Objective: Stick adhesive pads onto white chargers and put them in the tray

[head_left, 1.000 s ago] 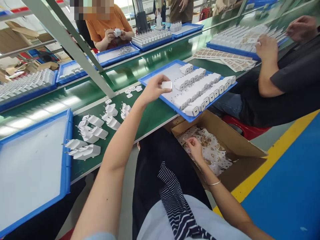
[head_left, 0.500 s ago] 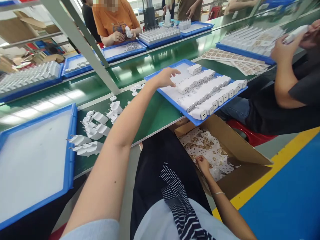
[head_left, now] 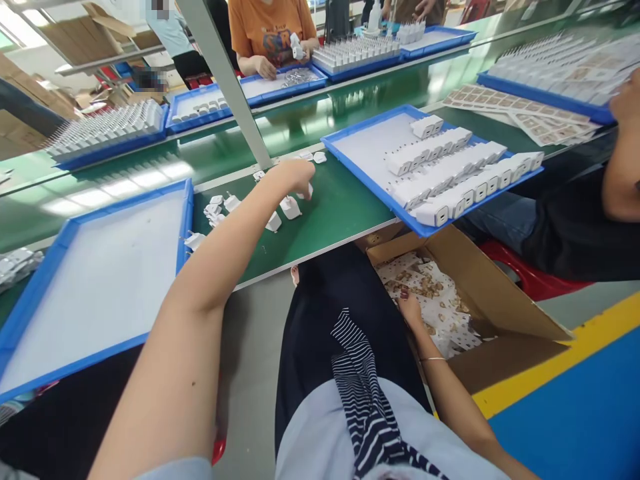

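Above centre, the left hand (head_left: 299,175), grip unclear like the right hand (head_left: 411,309), best takes the plug (head_left: 304,195) by its sides.

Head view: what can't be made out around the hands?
In the head view:
Left hand: its own back hides whether the grip has closed on the white piece.
Loose white adapters: full count, partly covered by the left forearm.
Right hand: too small to tell whether it holds anything.
Co-worker's hand: cut off by the right edge.
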A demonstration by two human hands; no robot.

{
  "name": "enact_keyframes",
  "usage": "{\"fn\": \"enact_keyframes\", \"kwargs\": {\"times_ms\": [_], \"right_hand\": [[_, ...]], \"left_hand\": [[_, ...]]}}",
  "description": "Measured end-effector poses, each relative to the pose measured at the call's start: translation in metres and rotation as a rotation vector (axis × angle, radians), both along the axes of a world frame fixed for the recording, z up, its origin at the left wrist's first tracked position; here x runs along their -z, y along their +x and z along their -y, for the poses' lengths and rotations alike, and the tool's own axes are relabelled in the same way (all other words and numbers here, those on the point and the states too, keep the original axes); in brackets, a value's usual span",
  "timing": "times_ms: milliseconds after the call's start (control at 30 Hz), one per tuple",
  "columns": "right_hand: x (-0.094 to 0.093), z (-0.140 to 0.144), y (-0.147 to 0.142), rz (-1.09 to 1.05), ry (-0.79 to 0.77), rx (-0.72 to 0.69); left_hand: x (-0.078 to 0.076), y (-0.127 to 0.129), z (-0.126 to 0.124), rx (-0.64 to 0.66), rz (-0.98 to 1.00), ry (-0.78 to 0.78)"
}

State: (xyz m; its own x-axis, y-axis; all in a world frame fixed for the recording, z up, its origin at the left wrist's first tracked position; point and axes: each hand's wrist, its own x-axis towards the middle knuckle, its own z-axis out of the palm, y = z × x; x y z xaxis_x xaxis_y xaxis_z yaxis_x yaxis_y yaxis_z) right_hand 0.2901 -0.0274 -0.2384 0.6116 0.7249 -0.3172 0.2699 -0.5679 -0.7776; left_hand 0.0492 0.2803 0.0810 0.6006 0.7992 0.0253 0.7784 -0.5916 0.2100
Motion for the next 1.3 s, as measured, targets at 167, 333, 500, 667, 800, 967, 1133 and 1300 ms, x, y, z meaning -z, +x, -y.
{"fn": "enact_keyframes", "kwargs": {"times_ms": [167,333,500,667,800,967,1133,1300], "right_hand": [[-0.079,-0.018,-0.023,-0.021,0.396,-0.030],[-0.190,-0.038,-0.067,-0.030,0.803,-0.129],[-0.251,-0.045,-0.097,-0.092,1.228,-0.269],[-0.256,-0.036,-0.109,-0.135,1.255,-0.248],[-0.257,-0.030,-0.106,-0.126,1.217,-0.277],[-0.257,-0.023,-0.094,-0.129,1.180,-0.338],[-0.257,-0.018,-0.087,-0.078,1.159,-0.350],[-0.259,-0.017,-0.090,-0.122,1.145,-0.320]], "left_hand": [[-0.032,0.007,0.049,0.117,0.496,-0.242],[-0.005,0.021,0.152,0.064,0.912,-0.402],[0.022,0.013,0.217,0.034,1.054,-0.291],[0.026,0.002,0.232,0.068,1.091,-0.184],[0.034,0.004,0.232,0.113,1.267,-0.529],[0.037,0.009,0.231,0.113,1.395,-1.058],[0.037,0.007,0.230,0.166,1.339,-1.103],[0.037,0.009,0.229,0.160,1.357,-1.028]]}}
